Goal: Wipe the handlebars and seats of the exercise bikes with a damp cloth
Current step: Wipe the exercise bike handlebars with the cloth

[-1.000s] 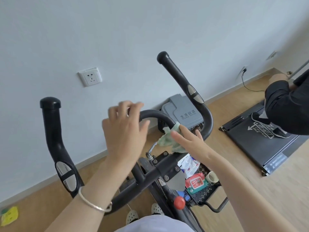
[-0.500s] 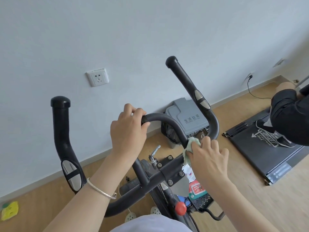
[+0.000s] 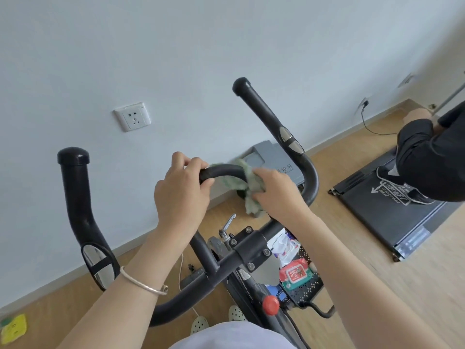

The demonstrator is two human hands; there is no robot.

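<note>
A black exercise-bike handlebar (image 3: 75, 197) fills the middle of the view, with two upright outer grips and a curved inner loop (image 3: 224, 171). My left hand (image 3: 181, 192) is wrapped around the left part of that inner loop. My right hand (image 3: 274, 195) presses a pale green cloth (image 3: 249, 192) around the loop's right side, just beside my left hand. The cloth's loose end hangs below the bar. The bike's seat is out of view.
A grey bin (image 3: 274, 162) stands against the wall behind the bars. A black mesh basket (image 3: 307, 288) on the bike holds a red wipes pack (image 3: 295, 273). At right, another person in dark clothes (image 3: 432, 157) stands on a black treadmill (image 3: 392, 217). A wall socket (image 3: 132, 117) is at upper left.
My right hand has slid the cloth up along the inner loop, from near the clamp toward the top of the curve. My left hand stays gripping the loop.
</note>
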